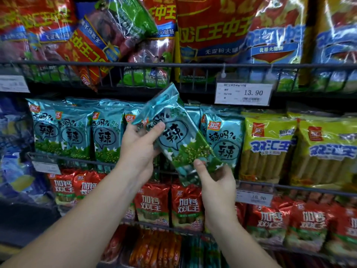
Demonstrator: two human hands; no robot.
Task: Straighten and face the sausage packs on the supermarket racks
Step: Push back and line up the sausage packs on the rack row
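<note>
A teal sausage pack point(174, 132) with green peas printed on it is held tilted in front of the second rack, its top leaning left. My left hand point(140, 146) grips its upper left part, thumb on the front. My right hand point(214, 180) holds its lower end from below. Behind it, a row of matching teal packs point(77, 132) stands upright and faces forward, with one more teal pack point(224, 140) to the right. On the top rack, a red pack point(90, 47) and a green-topped pack point(123, 22) lie tilted across the others.
Yellow-green packs point(270, 144) fill the second rack's right side. Red packs point(170, 206) stand on the rack below. Wire rails point(193, 65) front each shelf, with a price tag point(243, 93) reading 13.90 and another price tag point(254, 197) lower down. Blue bags point(13, 144) sit at far left.
</note>
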